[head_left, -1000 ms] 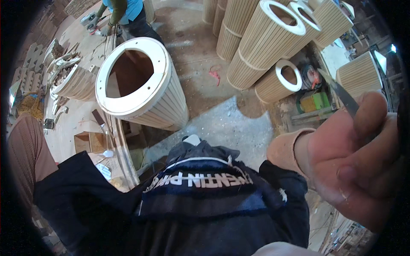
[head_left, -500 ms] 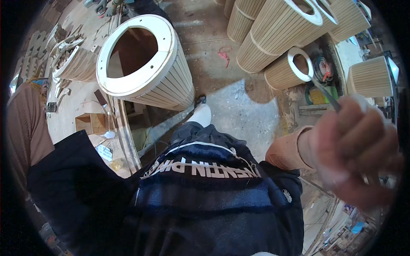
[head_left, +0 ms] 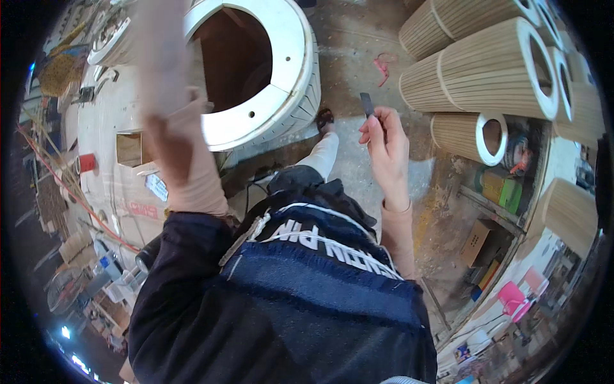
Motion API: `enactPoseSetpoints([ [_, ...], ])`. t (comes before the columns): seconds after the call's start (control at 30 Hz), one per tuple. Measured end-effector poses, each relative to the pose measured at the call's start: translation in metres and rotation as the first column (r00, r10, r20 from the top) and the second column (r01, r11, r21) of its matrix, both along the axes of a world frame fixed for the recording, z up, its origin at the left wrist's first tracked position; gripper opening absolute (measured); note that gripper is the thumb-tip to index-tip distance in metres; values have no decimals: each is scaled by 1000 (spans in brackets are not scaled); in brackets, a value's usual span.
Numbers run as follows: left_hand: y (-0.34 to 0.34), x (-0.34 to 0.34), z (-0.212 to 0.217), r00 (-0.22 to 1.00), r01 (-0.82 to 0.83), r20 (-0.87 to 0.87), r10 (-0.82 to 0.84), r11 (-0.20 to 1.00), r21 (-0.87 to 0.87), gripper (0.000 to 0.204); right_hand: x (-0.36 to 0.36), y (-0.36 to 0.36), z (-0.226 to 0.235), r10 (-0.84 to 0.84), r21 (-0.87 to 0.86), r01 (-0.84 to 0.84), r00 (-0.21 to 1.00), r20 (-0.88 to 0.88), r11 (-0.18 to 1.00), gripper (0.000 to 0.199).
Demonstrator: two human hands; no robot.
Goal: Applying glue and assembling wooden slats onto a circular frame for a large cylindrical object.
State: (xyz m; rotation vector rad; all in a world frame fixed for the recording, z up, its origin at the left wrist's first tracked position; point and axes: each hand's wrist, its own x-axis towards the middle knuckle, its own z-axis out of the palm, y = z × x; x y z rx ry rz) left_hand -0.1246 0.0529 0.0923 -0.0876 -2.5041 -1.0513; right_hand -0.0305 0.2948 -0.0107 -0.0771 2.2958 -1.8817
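Note:
In front of me, my right hand point(head_left: 389, 144) pinches a narrow, flat, dark metal blade point(head_left: 366, 104) between thumb and fingers, its squared end pointing up. My left hand point(head_left: 171, 150) reaches over the table beside the large slatted drum point(head_left: 304, 118); its fingers are smeared by motion. A long pale shape point(head_left: 163, 57), also blurred, extends beyond that hand, and I cannot make out what it is. The drum has a white top ring point(head_left: 220, 128) with small holes around a dark, wide opening. My left forearm hides part of the drum's left side.
Several slatted wooden drums point(head_left: 473, 70) lie on the floor at the right, a smaller one point(head_left: 457, 134) nearest me. On the pale worktable point(head_left: 109, 173) at the left stand an open wooden box point(head_left: 131, 150) and a red roll point(head_left: 85, 163). A pink string point(head_left: 382, 69) lies on the floor.
My right hand has drawn inward from the far right with the blade. My left hand has come into view over the table. The view has turned, shifting the drum rightward and upward.

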Motion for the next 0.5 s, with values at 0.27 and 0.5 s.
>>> enactPoseSetpoints([
  [0.27,-13,-50,-37,980,-89,160,116,982,-168,36,-105,-35,-8,249,255,-220,965,-86,942,11],
  [0.5,-22,-55,-52,971,-86,200,134,969,-234,31,-153,-51,-8,368,480,-287,926,-81,829,24],
])
